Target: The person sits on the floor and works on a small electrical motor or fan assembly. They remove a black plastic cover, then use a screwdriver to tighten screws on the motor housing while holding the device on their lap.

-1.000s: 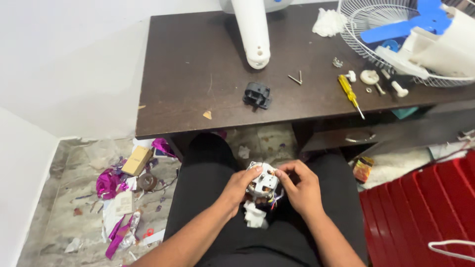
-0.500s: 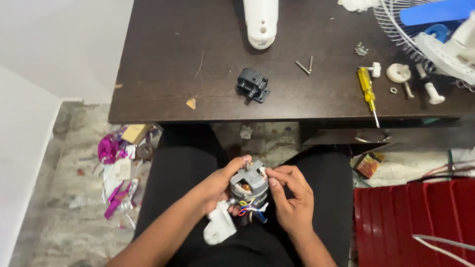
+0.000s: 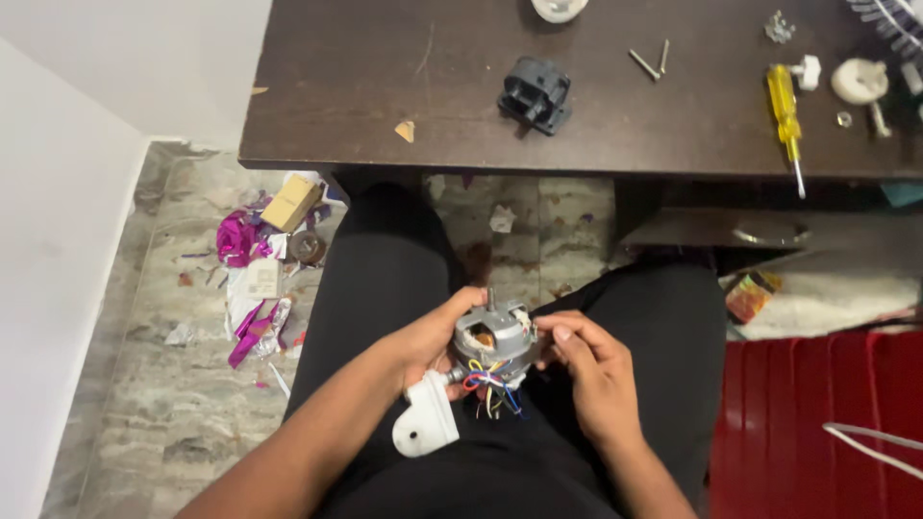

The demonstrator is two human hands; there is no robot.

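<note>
Fan motor [image 3: 493, 338] now tilted shaft-up, wires exposed — left hand [image 3: 430, 336] clamped on it, right hand [image 3: 588, 370] pinching its edge.

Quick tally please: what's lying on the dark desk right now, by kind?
Yellow-handled screwdriver: 1
Loose long screws: 2
Dark grey plastic housing part: 1
Small white plastic parts: 2
Total: 6, counting only what shows whole on the desk.
</note>
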